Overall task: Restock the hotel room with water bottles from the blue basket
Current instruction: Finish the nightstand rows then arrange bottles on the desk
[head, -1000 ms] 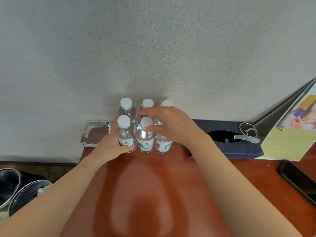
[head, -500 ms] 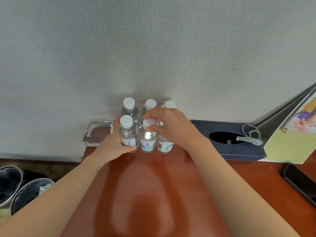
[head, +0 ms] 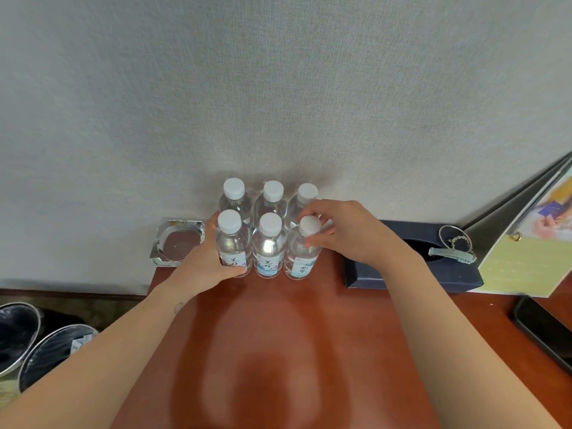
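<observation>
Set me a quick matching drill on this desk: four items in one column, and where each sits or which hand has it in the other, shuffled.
Items:
1. front-left bottle
2. front-right bottle
3. glass ashtray
4. navy box

Places or states:
A. farthest right of the four
B. gripped round its body by the left hand
C. farthest left of the four, at the desk's corner
D. pinched near its cap by the right hand

Pairs: 1-B, 2-D, 3-C, 4-A
</observation>
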`<state>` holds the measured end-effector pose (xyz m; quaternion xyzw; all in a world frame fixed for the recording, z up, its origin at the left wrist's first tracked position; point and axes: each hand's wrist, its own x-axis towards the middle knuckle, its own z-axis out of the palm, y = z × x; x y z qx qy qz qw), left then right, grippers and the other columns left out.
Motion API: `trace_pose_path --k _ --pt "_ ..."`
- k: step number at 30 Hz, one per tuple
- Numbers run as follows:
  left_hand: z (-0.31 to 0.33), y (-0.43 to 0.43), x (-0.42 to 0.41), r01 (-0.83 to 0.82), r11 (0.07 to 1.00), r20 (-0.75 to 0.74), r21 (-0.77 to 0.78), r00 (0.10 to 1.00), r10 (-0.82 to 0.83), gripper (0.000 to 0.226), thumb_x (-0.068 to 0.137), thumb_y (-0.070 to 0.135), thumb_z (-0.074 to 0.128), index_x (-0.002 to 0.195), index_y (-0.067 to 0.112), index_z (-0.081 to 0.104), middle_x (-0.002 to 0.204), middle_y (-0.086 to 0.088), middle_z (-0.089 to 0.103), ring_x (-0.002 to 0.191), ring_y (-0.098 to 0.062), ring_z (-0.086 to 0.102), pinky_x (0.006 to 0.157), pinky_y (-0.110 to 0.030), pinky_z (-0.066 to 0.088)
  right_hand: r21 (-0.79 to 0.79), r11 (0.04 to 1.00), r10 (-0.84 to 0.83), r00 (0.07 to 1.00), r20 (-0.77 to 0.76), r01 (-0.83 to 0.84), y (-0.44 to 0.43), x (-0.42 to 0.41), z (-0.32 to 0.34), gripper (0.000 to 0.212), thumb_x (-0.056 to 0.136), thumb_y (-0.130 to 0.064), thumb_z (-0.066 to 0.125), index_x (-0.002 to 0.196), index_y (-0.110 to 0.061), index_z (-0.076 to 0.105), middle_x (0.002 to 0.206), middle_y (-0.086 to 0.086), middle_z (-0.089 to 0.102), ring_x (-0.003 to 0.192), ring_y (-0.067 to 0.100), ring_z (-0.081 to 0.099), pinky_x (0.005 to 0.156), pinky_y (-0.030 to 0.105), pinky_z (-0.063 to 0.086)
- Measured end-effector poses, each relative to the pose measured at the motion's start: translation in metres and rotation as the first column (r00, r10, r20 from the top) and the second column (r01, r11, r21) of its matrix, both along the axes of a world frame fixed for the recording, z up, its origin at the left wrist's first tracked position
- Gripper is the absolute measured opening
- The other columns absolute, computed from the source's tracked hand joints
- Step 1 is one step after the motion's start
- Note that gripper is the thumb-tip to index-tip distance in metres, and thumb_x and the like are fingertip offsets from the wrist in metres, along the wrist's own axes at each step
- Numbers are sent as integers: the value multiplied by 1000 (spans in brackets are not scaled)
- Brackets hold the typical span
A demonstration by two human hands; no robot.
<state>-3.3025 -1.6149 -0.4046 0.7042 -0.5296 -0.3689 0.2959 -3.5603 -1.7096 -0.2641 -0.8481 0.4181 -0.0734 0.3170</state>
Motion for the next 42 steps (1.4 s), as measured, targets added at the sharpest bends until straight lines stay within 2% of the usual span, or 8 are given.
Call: trace_pose_path --k 5,11,15,19,23,29,38,42 --pt "-3 -2 3 46 999 -58 -23 997 -47 120 67 26 88 150 43 3 119 49 44 103 17 56 75 -5 46 -148 989 23 1000 4 -23 6 -4 -7 37 77 -36 78 109 -36 60 96 -19 61 89 6 56 79 34 48" --pt "-1 -6 13 177 984 -163 6 971 -174 137 63 21 90 152 45 -12 139 55 0 132 20 28 95 -13 43 201 970 -190 937 294 134 -3 -29 -24 96 51 -51 92 132 -49 39 121 -18 56 112 0 55 97 28 46" --pt "-4 -6 19 191 981 -223 44 959 -177 137 64 11 87 130 76 -14 147 40 17 126 23 34 87 -2 43 351 928 -135 991 1 126 -7 -37 -51 136 50 -49 94 148 -51 0 153 -2 29 125 13 48 105 34 43" --pt "-3 -11 22 237 970 -171 49 959 -226 129 64 22 88 150 52 -4 151 38 13 121 28 34 85 1 42 422 904 -74 997 -20 75 -4 -26 -77 135 61 -37 91 145 -57 -13 160 -6 23 133 20 45 106 35 41" --pt "-4 -15 22 228 972 -74 51 972 -224 124 67 25 88 156 34 2 154 14 23 108 30 41 74 7 37 409 909 -99 995 31 78 -3 -17 -90 128 67 -32 87 144 -58 -12 151 -14 40 114 11 62 95 30 49" --pt "-3 -17 20 241 969 -31 52 970 -239 112 71 17 87 155 29 15 157 7 24 130 -7 45 83 4 38 339 935 -138 987 82 103 -5 -16 -97 116 72 -23 86 145 -51 1 142 -11 52 84 -6 68 74 12 49" --pt "-1 -17 18 255 966 -10 25 967 -255 105 74 15 85 155 26 20 157 5 22 134 -8 41 88 4 35 324 940 -145 985 91 109 -6 -18 -101 117 71 -24 87 146 -49 1 121 -22 52 84 -7 67 75 13 49" --pt "0 -18 16 257 966 -28 24 966 -256 107 73 18 86 155 25 18 157 5 23 136 -7 39 95 -1 36 314 945 -135 985 108 95 -7 -19 -100 115 71 -25 87 144 -52 2 127 -18 54 86 0 70 84 23 53"
